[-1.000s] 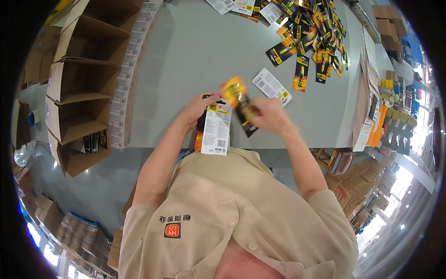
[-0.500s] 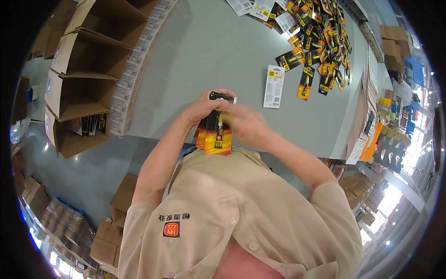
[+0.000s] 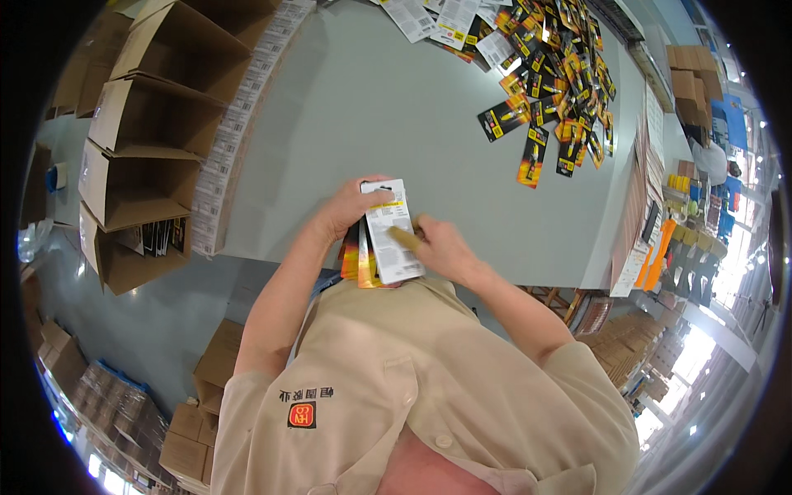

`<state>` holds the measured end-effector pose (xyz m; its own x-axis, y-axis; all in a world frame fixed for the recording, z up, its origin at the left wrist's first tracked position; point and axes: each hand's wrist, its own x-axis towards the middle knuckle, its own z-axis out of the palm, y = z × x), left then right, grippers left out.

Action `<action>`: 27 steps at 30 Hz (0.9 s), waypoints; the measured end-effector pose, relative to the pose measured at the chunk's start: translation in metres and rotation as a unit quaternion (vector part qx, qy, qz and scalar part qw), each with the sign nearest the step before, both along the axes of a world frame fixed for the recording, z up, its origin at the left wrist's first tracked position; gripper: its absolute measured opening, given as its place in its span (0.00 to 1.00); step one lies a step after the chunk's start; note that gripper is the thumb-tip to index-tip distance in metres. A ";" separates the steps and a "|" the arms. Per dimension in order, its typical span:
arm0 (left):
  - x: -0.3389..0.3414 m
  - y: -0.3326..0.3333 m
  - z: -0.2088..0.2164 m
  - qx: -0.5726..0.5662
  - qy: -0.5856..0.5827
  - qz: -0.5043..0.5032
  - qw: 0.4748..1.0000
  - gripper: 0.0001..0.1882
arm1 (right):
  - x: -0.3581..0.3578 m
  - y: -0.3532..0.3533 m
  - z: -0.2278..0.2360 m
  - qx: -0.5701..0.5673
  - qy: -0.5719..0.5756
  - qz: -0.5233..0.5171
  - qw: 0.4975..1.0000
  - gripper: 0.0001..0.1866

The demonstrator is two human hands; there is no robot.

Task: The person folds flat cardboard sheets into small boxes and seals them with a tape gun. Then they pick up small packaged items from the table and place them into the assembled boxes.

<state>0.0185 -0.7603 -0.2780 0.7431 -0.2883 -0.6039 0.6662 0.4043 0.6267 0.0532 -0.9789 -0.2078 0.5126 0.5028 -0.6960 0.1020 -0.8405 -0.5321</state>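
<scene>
My left hand [image 3: 342, 208] is closed round a small stack of blister cards [image 3: 350, 262], its thumb across their top end. Orange and black fronts show along the stack's left side. On top lies a blister card [image 3: 394, 247] with its white printed back up and a yellow band near its hang hole. My right hand [image 3: 445, 250] pinches this card at its right edge, one finger over the white face. Tan covers sit on the fingertips of that hand. The stack is held just above the table's near edge, against my shirt front.
A loose heap of blister cards [image 3: 569, 91] covers the table's far right, with several white-backed ones [image 3: 410, 18] beside it. Open cardboard boxes [image 3: 153, 115] stand in a row at the left; the nearest box [image 3: 136, 268] holds cards. Beside them runs a long wrapped pack [image 3: 239, 140].
The white-backed card that lay alone on the table is now on top of the stack in my left hand. My right hand has moved down along the stack's right side.
</scene>
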 end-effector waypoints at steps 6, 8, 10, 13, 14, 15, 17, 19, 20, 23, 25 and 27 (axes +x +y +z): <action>-0.012 0.007 0.004 -0.042 -0.011 0.031 0.999 0.25 | 0.211 -0.117 -0.074 -0.067 -0.594 0.089 0.797 0.11; -0.016 0.009 0.005 -0.024 -0.019 0.034 0.999 0.24 | 0.258 -0.126 -0.089 -0.039 -0.514 0.161 0.842 0.10; -0.016 0.008 0.003 -0.014 -0.014 0.038 0.999 0.22 | 0.246 -0.100 -0.078 -0.032 -0.470 0.180 0.863 0.11; -0.010 0.002 -0.002 -0.042 0.040 0.068 0.996 0.20 | 0.144 -0.019 -0.024 0.012 -0.276 -0.053 0.960 0.13; -0.007 0.000 -0.003 -0.048 0.038 0.076 0.995 0.20 | 0.100 0.008 -0.008 0.009 -0.254 -0.055 0.966 0.15; -0.003 -0.003 -0.004 -0.021 0.029 0.047 0.998 0.20 | 0.066 0.022 0.005 0.007 -0.164 0.042 0.985 0.17; 0.000 -0.007 -0.004 0.050 0.033 -0.002 0.998 0.21 | 0.045 0.019 0.016 0.015 -0.172 0.038 0.984 0.21; 0.000 -0.009 -0.001 0.007 0.020 0.027 0.999 0.24 | 0.065 -0.026 0.004 -0.016 -0.276 -0.143 0.950 0.23; 0.000 -0.009 0.000 -0.020 0.009 0.040 0.999 0.26 | 0.093 -0.059 -0.010 0.005 -0.483 -0.153 0.862 0.28; -0.001 -0.004 0.005 -0.061 -0.019 0.034 0.997 0.30 | 0.150 -0.146 -0.060 -0.301 -0.334 -0.281 0.848 0.25; -0.001 0.000 0.007 -0.071 -0.049 0.024 0.996 0.27 | 0.140 -0.162 -0.086 0.004 -0.168 -0.389 0.906 0.20; 0.000 0.002 0.006 -0.081 -0.002 0.004 0.997 0.23 | 0.093 -0.148 -0.091 0.223 0.040 -0.477 0.849 0.15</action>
